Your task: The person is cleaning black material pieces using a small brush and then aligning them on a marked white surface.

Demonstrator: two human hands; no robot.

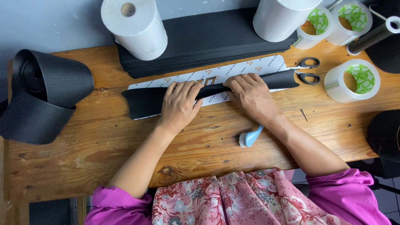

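scissors (307, 70), blue brush (250, 137), tape rolls (352, 80)

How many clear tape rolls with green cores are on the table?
3: two tape rolls at the top right corner, and, and one tape roll right of the scissors. Others may lie out of frame.

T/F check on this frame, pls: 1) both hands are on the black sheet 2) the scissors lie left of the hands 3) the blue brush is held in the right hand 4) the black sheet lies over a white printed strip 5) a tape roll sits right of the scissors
1) True: left hand and right hand press on the black sheet.
2) False: the scissors lie to the right of the hands.
3) False: the blue brush lies on the wooden table, by the right forearm.
4) True: white printed strip.
5) True: tape roll.
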